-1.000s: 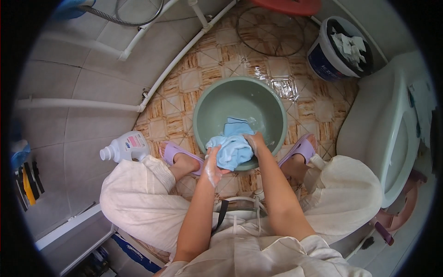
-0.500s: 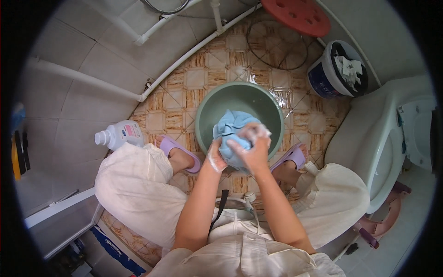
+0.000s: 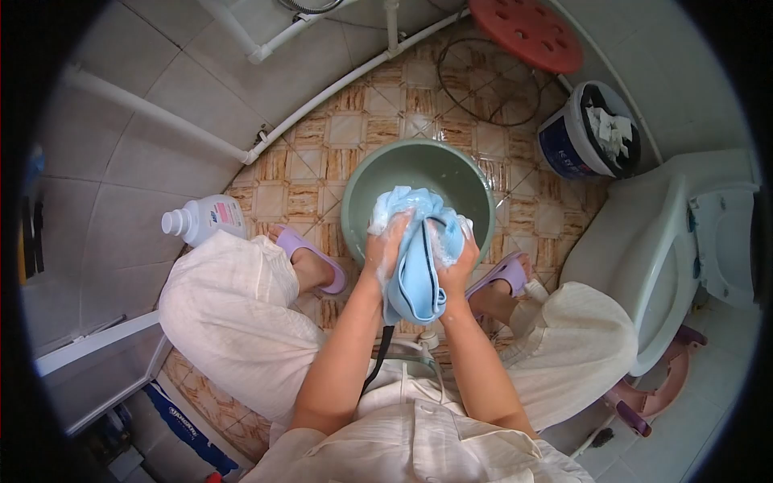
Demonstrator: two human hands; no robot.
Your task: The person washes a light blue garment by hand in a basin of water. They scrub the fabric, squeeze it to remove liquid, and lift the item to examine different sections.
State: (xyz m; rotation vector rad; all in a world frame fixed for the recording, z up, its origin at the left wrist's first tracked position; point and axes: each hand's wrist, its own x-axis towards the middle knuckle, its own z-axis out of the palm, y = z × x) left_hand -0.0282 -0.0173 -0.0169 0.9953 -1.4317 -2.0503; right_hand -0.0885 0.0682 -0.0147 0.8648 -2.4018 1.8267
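Note:
A light blue wet garment (image 3: 414, 272) with dark piping is bunched between my hands, with white suds on it. My left hand (image 3: 388, 244) grips its left side, fingers wrapped into the fabric. My right hand (image 3: 458, 267) holds the right side, foam on its fingers and thumb. Part of the cloth hangs down toward me between my wrists. Both hands are over the near side of a round green basin (image 3: 357, 179). Its far inner wall shows, while the cloth and hands hide the near part.
A white detergent bottle (image 3: 203, 220) stands at the left by my knee. A toilet (image 3: 636, 266) is on the right, and a bin (image 3: 568, 145) holding paper stands beyond it. A red stool (image 3: 527, 36) is at the far right. White pipes (image 3: 338, 97) run along the wall.
The garment has come up and toward me, with a fold now hanging over the basin's near rim. My right hand has shifted from on top of the cloth to its right side.

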